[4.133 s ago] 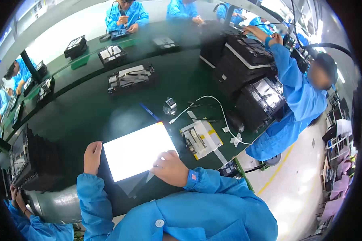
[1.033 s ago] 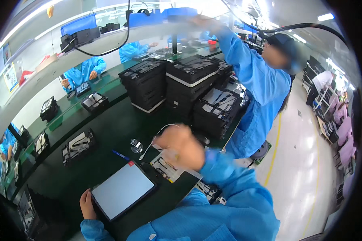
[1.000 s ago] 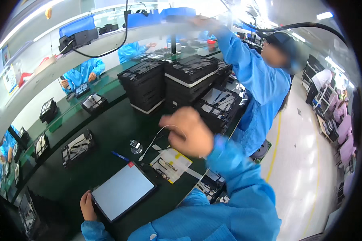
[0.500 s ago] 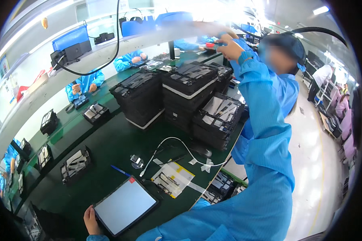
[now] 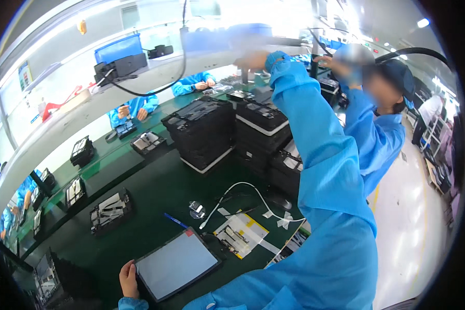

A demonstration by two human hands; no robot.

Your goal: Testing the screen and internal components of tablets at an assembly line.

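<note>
A tablet (image 5: pixel 179 265) with a pale screen and a small red square in one corner lies at the near side of the green bench. My left hand (image 5: pixel 129 279) grips its left edge. My right arm stretches far up and forward to the overhead shelf, where my right hand (image 5: pixel 252 61) is smeared by motion. Its fingers are too blurred to read, and a blurred blue bin (image 5: pixel 227 37) is close to it. Beside the tablet are a blue pen (image 5: pixel 176 220), a white cable (image 5: pixel 227 190), a small metallic block (image 5: pixel 196 209) and a flat battery pack (image 5: pixel 241 232).
Tall stacks of black tablet parts (image 5: pixel 199 134) stand at the back, partly behind my right sleeve. A smaller stack (image 5: pixel 110 212) sits at left. A co-worker (image 5: pixel 377 134) in blue stands close at right, one arm raised. The white shelf beam (image 5: pixel 139 85) crosses overhead.
My right hand has moved left along the shelf, and the sleeve now covers part of the stacks. The view has shifted. My left hand stays on the tablet.
</note>
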